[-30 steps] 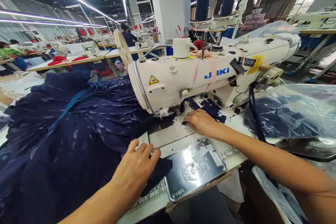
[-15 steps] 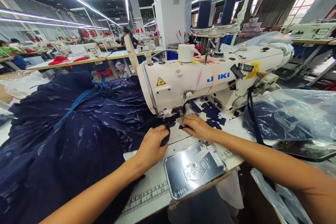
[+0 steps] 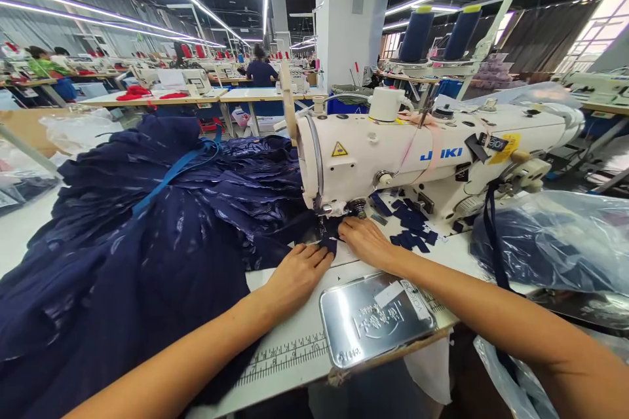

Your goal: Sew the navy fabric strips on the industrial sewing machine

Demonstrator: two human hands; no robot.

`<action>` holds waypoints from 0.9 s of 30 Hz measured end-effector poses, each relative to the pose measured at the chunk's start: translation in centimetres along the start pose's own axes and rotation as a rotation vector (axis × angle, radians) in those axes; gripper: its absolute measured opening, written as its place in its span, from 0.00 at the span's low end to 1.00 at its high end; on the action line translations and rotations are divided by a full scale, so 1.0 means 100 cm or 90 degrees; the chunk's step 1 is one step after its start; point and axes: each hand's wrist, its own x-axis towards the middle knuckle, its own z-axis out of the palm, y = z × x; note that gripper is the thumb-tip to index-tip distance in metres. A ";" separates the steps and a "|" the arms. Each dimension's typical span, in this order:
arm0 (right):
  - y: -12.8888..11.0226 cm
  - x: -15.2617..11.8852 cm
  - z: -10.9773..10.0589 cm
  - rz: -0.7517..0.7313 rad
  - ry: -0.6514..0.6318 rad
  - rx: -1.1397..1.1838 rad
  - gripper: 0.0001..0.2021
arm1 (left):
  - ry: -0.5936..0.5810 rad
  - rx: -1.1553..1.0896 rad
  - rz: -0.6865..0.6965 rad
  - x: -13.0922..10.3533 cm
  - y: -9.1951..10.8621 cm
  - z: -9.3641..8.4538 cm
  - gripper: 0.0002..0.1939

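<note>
Blue letters on the sewing machine [image 3: 373, 144] read "JUKI", the second letter partly hidden by a pink strip [image 3: 436, 144]. A yellow warning sign [image 3: 339, 149] sat toward the needle end, and a black label [image 3: 493, 142] farther right bore pale lettering too small to read surely. The shiny tin [image 3: 378, 321] had raised characters and a white label [image 3: 415, 301], also unclear. Numbers 7 to 10 showed on the printed ruler [image 3: 285, 359] along the worktop [image 3: 295, 327].

The navy cloth [image 3: 187, 242] lay heaped left of the left hand [image 3: 302, 270], its near end reaching the needle. That hand's fingers stretched over a dark edge of it; the right hand [image 3: 366, 243] had bent fingers just beside the needle. Whether either pinched cloth, I could not tell. Navy scraps [image 3: 413, 226] lay beyond the right hand.
</note>
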 end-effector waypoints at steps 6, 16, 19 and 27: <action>-0.010 0.019 -0.010 0.071 -0.090 0.194 0.06 | -0.015 0.054 0.023 0.004 0.003 0.002 0.17; -0.002 0.022 -0.006 0.146 -0.120 0.377 0.06 | -0.005 0.023 -0.008 0.011 0.003 0.004 0.11; -0.004 0.019 -0.008 0.091 -0.096 0.327 0.07 | -0.004 0.016 -0.016 0.013 0.003 0.010 0.12; -0.017 -0.011 -0.004 -0.141 0.007 0.004 0.08 | -0.043 -0.084 -0.052 0.007 -0.006 -0.003 0.11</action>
